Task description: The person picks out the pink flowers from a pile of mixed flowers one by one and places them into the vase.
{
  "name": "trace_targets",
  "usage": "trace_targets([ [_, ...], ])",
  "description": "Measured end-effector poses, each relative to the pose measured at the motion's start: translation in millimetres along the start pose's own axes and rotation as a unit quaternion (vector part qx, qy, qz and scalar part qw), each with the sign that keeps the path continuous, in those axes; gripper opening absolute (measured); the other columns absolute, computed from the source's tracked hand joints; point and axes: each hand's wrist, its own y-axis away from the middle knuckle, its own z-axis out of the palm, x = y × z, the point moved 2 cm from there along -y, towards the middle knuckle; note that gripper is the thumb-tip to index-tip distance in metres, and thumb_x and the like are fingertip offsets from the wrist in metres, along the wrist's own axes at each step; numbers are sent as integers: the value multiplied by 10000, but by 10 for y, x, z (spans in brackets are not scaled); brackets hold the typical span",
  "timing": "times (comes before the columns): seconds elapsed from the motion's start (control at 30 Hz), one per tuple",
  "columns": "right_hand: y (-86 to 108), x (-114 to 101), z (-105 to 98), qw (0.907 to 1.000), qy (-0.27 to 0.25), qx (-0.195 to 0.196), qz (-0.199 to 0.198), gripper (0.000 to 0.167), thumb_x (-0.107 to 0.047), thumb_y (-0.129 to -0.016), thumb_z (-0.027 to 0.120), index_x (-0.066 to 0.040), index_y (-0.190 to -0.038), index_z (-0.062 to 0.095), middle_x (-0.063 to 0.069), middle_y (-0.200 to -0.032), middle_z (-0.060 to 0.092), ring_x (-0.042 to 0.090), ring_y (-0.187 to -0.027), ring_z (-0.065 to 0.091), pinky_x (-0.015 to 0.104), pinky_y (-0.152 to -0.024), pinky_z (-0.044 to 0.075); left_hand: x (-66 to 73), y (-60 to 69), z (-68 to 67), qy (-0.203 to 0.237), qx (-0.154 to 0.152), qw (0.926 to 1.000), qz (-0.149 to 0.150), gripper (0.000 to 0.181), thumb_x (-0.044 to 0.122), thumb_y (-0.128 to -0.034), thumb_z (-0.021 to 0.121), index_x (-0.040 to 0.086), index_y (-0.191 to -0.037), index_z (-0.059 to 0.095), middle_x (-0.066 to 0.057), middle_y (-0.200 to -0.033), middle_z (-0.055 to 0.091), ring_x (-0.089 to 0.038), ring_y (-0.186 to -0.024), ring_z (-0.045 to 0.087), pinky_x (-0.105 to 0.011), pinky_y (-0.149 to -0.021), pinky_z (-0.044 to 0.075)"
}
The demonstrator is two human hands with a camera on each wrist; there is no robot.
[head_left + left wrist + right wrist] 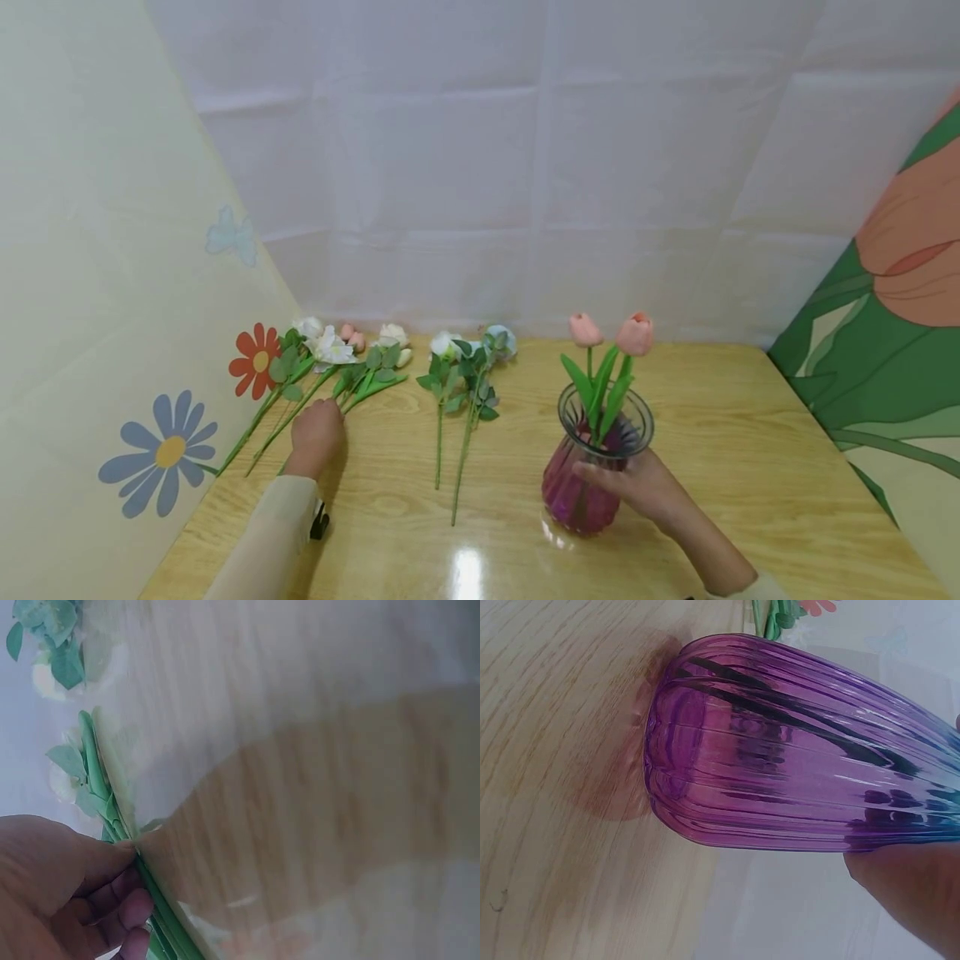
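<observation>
The purple glass vase (581,492) with two pink tulips (635,335) in it is gripped near its neck by my right hand (652,492). In the right wrist view the vase (780,750) has its base on the wood, dark stems showing through the glass, and part of the right hand (915,892) against it. My left hand (318,429) is at the stems of the flowers lying on the left. The left wrist view shows the left hand (67,892) with thumb and fingers pinching green stems (161,907) close to the tabletop.
White flowers (330,346) with stems lie left of the left hand. In the middle of the wooden table (712,417) lie a white flower (446,345) and a pale blue flower (501,340). A white sheet (450,167) hangs behind; patterned sheets stand at both sides.
</observation>
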Motion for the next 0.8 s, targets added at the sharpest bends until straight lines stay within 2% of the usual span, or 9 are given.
trace_targets([
  [0.37,1,-12,8,10000,20,49,-19,848,-145,-879,777,-33,-1553,274,295,-1386,546,468,-1256,549,619,-1018,461,4,-11,37,29,-118,9999,-34,157,-14,-978,510,-133,-1010,608,-257,-928,629,-430,-850,641,-565,-752,556],
  [0.5,3,-18,6,10000,-6,30,8,841,-145,-881,774,-27,-1551,279,299,-1394,537,476,-1261,544,618,-1019,461,10,-11,31,12,-63,10000,-51,164,-34,-971,477,-153,-1022,577,-271,-922,630,-439,-861,638,-568,-752,553],
  [0.67,5,-17,6,10000,21,28,37,820,-146,-886,769,-10,-1542,296,305,-1404,526,484,-1265,539,625,-1027,451,41,-13,-11,28,-7,10000,-33,150,-56,-975,470,-142,-1029,580,-267,-936,636,-431,-883,629,-553,-741,557],
  [0.8,7,-9,7,9999,51,47,73,816,-149,-887,769,-8,-1537,297,307,-1380,541,470,-1230,569,609,-1002,480,61,-10,-51,14,-90,10000,17,136,-56,-976,488,-102,-1020,608,-243,-974,641,-417,-913,626,-534,-753,559],
])
